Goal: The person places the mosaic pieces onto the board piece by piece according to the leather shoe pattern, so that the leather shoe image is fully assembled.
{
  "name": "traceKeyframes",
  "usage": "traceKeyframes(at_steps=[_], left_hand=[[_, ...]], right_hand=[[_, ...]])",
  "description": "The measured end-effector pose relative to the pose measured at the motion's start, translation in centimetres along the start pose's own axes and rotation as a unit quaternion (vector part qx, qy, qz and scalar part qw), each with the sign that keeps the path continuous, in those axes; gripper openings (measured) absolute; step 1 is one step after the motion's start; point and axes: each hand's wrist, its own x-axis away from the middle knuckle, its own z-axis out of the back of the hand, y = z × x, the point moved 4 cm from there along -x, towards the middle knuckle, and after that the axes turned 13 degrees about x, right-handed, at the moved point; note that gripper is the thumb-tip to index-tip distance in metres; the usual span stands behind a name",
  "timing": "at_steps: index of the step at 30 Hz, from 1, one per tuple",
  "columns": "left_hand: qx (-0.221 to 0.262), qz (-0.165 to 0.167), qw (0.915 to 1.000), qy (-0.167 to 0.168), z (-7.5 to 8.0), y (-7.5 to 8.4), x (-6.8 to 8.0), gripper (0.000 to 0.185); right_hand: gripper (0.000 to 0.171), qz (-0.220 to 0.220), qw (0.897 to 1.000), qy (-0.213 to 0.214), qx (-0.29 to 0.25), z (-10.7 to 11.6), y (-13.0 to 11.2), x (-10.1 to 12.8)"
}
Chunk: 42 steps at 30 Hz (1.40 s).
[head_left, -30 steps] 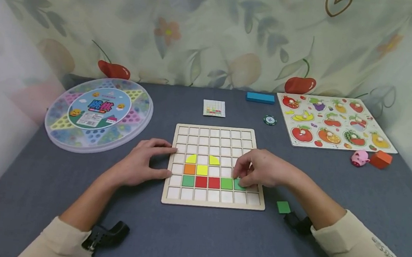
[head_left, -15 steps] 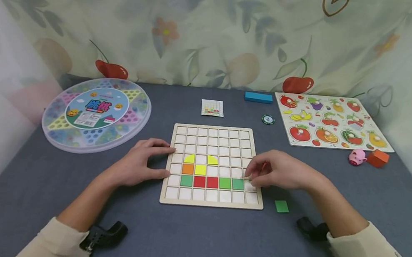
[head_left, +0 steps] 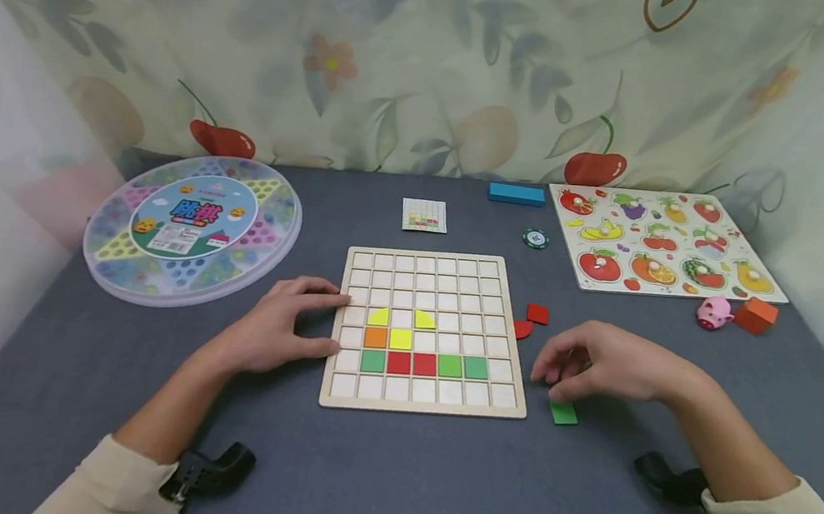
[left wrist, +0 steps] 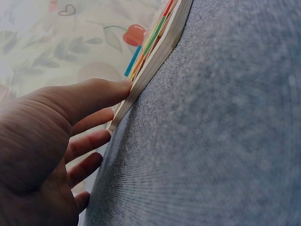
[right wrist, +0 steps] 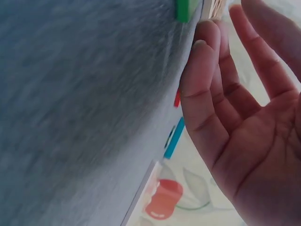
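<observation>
A wooden grid board (head_left: pixel 402 391) lies mid-table. Its lower rows hold green, red, orange and yellow tiles, among them a yellow square (head_left: pixel 400 339) and two rounded yellow pieces. Against the board's left edge, the thumb and straight fingers of my left hand (head_left: pixel 284 323) rest; the left wrist view shows the thumb tip on the rim. My right hand (head_left: pixel 604 365), fingers loosely bent and holding nothing, is low over the table right of the board. Its thumb is right at a loose green tile (head_left: pixel 565 415), partly covered in the head view. In the right wrist view, the fingertips are close to the cloth.
Just right of the board lie a red square (head_left: pixel 537 314) and a rounded red piece (head_left: pixel 522 329). Behind are a pattern card (head_left: pixel 425 216), a poker chip (head_left: pixel 535 238) and a blue block (head_left: pixel 516 194). A round game box (head_left: pixel 279 230) stands left, a fruit puzzle (head_left: pixel 674 238) right.
My right hand has left the green tile at the right of the tile row and moved right, off the board, to the loose green tile. The red pieces have come into sight. My left hand stays put.
</observation>
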Motion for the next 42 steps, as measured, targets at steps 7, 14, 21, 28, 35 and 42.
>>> traceKeyframes(at_steps=[7,14,21,28,35,42], left_hand=[[0.000,0.000,1.0000,0.002,0.1,-0.2,0.0,0.062],[0.003,-0.001,1.0000,-0.001,0.0,-0.3,0.0,0.062],[0.004,0.002,1.0000,-0.002,-0.1,-0.3,-0.2,0.063],[0.003,0.003,1.0000,-0.002,-0.1,-0.3,-0.2,0.063],[0.007,0.010,0.9999,-0.001,0.0,-0.3,-0.2,0.063],[0.003,0.007,1.0000,-0.002,0.1,-0.2,-0.1,0.064]], right_hand=[[0.027,-0.008,1.000,-0.024,0.005,-1.0,0.6,0.7],[0.018,0.010,0.999,0.001,0.045,-1.8,0.3,0.7],[0.024,-0.073,0.988,0.031,0.136,-1.8,-0.5,0.7],[0.022,-0.069,0.979,0.058,0.183,-1.5,-1.0,0.4],[0.019,-0.045,0.996,0.046,0.065,-0.5,0.3,0.1],[0.017,-0.030,0.999,0.011,-0.028,0.5,1.2,-0.8]])
